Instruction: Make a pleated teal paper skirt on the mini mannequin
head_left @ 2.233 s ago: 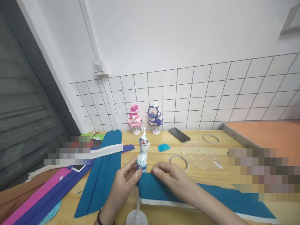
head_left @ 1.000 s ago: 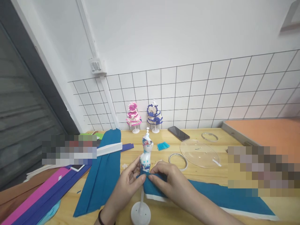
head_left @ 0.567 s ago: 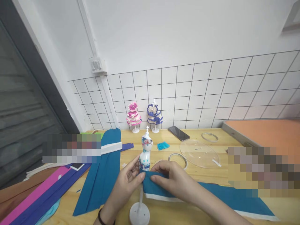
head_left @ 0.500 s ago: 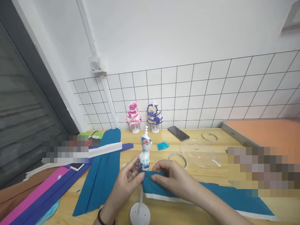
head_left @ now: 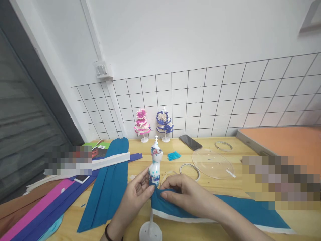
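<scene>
A small white dress form [head_left: 154,167] with blue and pink patterning stands upright on a round white base [head_left: 150,231]. My left hand [head_left: 139,185] is closed around its lower body, thumb in front pressing the end of a teal crepe paper strip [head_left: 248,209] against it. My right hand [head_left: 179,192] pinches the strip's upper edge just right of the form, where the paper is gathered into a fold. The strip has a white lower border and trails under my right forearm across the table. The fingers behind the form are partly hidden.
Pink [head_left: 142,124] and purple [head_left: 165,124] decorated dress forms stand at the back. A phone [head_left: 190,142], tape rolls [head_left: 190,171], a clear round disc [head_left: 213,164] and turquoise pleated paper [head_left: 174,156] lie right. Teal sheets [head_left: 105,197] and coloured strips [head_left: 45,209] cover the left.
The strip's upper edge by the form has dipped and bunched into a fold between my hands. My right hand has shifted slightly down; my left hand stays put on the form.
</scene>
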`<control>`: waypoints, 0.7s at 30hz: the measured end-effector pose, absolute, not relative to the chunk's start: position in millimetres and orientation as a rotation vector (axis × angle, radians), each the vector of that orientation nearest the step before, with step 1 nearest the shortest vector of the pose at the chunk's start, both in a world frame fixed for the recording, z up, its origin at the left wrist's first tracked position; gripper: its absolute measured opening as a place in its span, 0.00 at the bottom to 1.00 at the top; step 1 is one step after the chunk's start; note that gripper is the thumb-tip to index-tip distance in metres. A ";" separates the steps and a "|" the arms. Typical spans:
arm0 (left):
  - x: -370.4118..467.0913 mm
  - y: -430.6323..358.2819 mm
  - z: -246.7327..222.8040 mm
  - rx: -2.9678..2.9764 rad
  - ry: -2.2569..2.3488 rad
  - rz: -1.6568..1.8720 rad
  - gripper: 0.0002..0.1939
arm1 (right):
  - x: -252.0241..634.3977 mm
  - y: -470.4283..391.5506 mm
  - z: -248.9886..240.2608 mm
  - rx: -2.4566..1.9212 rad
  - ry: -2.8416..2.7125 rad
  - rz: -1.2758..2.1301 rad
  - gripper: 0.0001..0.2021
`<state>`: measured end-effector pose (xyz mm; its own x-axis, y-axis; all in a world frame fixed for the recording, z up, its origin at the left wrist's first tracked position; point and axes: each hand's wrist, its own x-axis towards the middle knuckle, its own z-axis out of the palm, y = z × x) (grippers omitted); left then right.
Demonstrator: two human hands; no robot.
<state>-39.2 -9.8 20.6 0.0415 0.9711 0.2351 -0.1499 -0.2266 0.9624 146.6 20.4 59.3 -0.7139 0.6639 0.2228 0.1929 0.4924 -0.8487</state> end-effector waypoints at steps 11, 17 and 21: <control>-39.8 -9.2 18.9 1.291 0.930 1.376 0.26 | 139.3 21.7 57.8 -0.784 -2.150 0.974 0.05; -40.7 -9.6 16.8 1.308 0.902 1.365 0.26 | 136.6 21.0 54.6 -0.833 -2.130 0.980 0.05; -42.1 -9.1 14.9 1.312 0.907 1.351 0.26 | 136.5 20.2 53.0 -0.873 -2.127 0.975 0.06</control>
<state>-42.1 -9.1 14.9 0.0928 0.9686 0.2305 -0.1539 -0.2147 0.9645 136.5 20.2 53.0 -0.5800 0.7700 0.2659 0.3014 0.5060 -0.8082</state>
